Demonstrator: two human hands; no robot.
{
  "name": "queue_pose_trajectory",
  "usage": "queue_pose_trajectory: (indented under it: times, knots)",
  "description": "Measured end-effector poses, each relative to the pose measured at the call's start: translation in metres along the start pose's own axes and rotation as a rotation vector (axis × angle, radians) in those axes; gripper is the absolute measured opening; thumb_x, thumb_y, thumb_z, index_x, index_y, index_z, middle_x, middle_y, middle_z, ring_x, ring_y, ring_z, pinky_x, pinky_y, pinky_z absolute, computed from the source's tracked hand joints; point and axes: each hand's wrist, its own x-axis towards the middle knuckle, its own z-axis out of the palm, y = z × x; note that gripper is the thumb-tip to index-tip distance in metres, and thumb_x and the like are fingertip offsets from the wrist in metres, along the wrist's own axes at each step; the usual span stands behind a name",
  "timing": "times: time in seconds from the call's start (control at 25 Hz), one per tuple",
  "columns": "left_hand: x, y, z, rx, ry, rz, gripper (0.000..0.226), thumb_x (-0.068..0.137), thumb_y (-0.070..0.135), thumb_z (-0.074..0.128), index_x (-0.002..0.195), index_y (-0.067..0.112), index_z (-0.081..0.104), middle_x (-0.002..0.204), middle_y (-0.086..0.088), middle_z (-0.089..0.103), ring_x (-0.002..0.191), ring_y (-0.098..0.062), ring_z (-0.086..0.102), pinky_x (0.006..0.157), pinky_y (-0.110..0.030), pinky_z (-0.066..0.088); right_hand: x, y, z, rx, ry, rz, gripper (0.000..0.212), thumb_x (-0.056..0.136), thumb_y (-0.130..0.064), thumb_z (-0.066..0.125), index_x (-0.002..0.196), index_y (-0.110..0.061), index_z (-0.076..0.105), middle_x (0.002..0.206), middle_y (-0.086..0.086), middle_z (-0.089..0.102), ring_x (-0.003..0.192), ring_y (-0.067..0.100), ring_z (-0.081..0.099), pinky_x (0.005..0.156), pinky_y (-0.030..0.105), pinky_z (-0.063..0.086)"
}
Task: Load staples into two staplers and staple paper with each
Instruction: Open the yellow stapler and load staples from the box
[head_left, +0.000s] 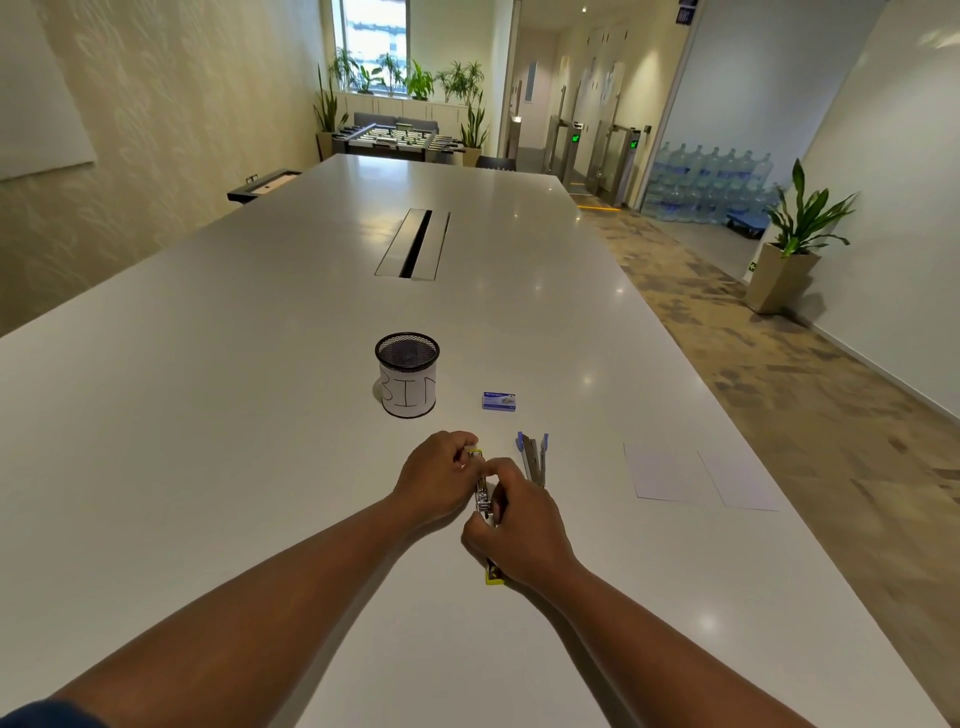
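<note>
A yellow stapler is held opened out flat on the white table, toward the table's near edge and lying lengthwise away from it. Its far end is pinched by the curled fingers of the left hand, while the right hand is curled over its middle, with the near yellow end showing below the wrist. Only the metal channel is seen between the two hands. Just beside it, toward the right edge, a blue stapler lies opened and untouched. A small blue staple box lies farther in, with a mesh cup labelled BIN to its left. Two sheets of paper lie near the right edge, well apart from both hands.
</note>
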Motion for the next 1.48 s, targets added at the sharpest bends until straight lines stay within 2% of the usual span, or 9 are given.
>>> queue_pose_trajectory:
  times: [0.16, 0.28, 0.48, 0.64, 0.88, 1.12, 1.28, 1.44, 1.48]
  knots:
    - [-0.006, 0.01, -0.003, -0.227, -0.072, -0.165, 0.043, 0.086, 0.038, 0.067, 0.126, 0.027, 0.061, 0.111, 0.001, 0.071, 0.103, -0.018, 0.067, 0.098, -0.045, 0.054, -0.004, 0.0, -0.002, 0.093, 0.048, 0.028, 0.034, 0.078, -0.023, 0.067, 0.106, -0.032, 0.05, 0.064, 0.001, 0.058, 0.056, 0.013, 0.052, 0.061, 0.035, 0.052]
    - [0.0, 0.006, -0.002, -0.466, -0.094, -0.24, 0.042, 0.074, 0.04, 0.072, 0.115, 0.035, 0.063, 0.097, -0.003, 0.073, 0.095, -0.024, 0.072, 0.094, -0.054, 0.056, -0.005, 0.0, -0.002, 0.14, 0.098, 0.032, 0.031, 0.079, -0.024, 0.068, 0.101, -0.034, 0.049, 0.065, -0.002, 0.056, 0.059, 0.016, 0.053, 0.061, 0.037, 0.053]
    - [-0.002, 0.011, 0.002, -0.688, 0.091, -0.259, 0.023, 0.086, 0.016, 0.068, 0.106, 0.027, 0.066, 0.082, -0.012, 0.074, 0.077, -0.029, 0.069, 0.082, -0.055, 0.058, -0.004, 0.0, -0.002, 0.186, 0.11, 0.016, 0.024, 0.082, -0.026, 0.07, 0.098, -0.03, 0.052, 0.07, -0.006, 0.058, 0.061, 0.014, 0.054, 0.062, 0.035, 0.054]
    - [-0.001, 0.015, -0.001, -0.661, 0.18, -0.258, 0.019, 0.095, 0.011, 0.062, 0.111, 0.02, 0.062, 0.088, -0.014, 0.073, 0.076, -0.021, 0.067, 0.072, -0.034, 0.055, -0.004, -0.001, -0.003, 0.232, 0.108, -0.001, 0.032, 0.076, -0.025, 0.069, 0.101, -0.033, 0.051, 0.088, -0.012, 0.057, 0.071, 0.016, 0.059, 0.066, 0.037, 0.056]
    - [0.001, 0.012, 0.0, -0.586, 0.239, -0.24, 0.02, 0.097, 0.014, 0.061, 0.115, 0.022, 0.06, 0.089, -0.013, 0.073, 0.079, -0.024, 0.069, 0.075, -0.036, 0.056, -0.006, 0.0, -0.006, 0.343, 0.209, -0.203, 0.043, 0.066, 0.002, 0.066, 0.103, -0.016, 0.054, 0.107, -0.012, 0.05, 0.089, 0.02, 0.054, 0.072, 0.038, 0.054]
    - [-0.001, 0.006, 0.0, -0.679, 0.107, -0.2, 0.022, 0.096, 0.008, 0.06, 0.114, 0.021, 0.061, 0.076, -0.014, 0.07, 0.067, -0.02, 0.064, 0.067, -0.035, 0.05, -0.003, 0.003, 0.002, 0.345, 0.192, -0.008, 0.017, 0.097, -0.019, 0.057, 0.112, -0.024, 0.059, 0.094, -0.006, 0.064, 0.083, 0.016, 0.062, 0.077, 0.04, 0.057]
    - [-0.002, 0.003, -0.003, -0.897, -0.046, -0.165, 0.026, 0.099, 0.0, 0.053, 0.12, 0.012, 0.057, 0.078, -0.019, 0.065, 0.074, -0.029, 0.064, 0.077, -0.046, 0.053, 0.003, 0.004, 0.004, 0.21, 0.081, 0.03, 0.038, 0.1, -0.038, 0.057, 0.133, -0.022, 0.053, 0.115, -0.006, 0.064, 0.095, 0.01, 0.064, 0.084, 0.03, 0.058]
    - [-0.006, 0.004, -0.004, -0.91, -0.08, -0.132, 0.011, 0.103, 0.019, 0.053, 0.11, 0.012, 0.057, 0.082, -0.013, 0.063, 0.079, -0.022, 0.059, 0.081, -0.038, 0.048, 0.006, 0.004, 0.004, 0.158, 0.099, -0.033, 0.028, 0.101, -0.036, 0.054, 0.129, -0.031, 0.055, 0.102, -0.008, 0.068, 0.088, 0.011, 0.064, 0.081, 0.032, 0.057]
    - [-0.007, 0.004, -0.004, -0.886, -0.07, -0.115, 0.02, 0.104, 0.031, 0.05, 0.106, 0.013, 0.057, 0.084, -0.009, 0.061, 0.081, -0.019, 0.056, 0.082, -0.034, 0.046, 0.006, 0.004, 0.004, 0.153, 0.113, -0.061, 0.026, 0.101, -0.033, 0.054, 0.127, -0.033, 0.056, 0.099, -0.009, 0.069, 0.087, 0.011, 0.063, 0.08, 0.033, 0.056]
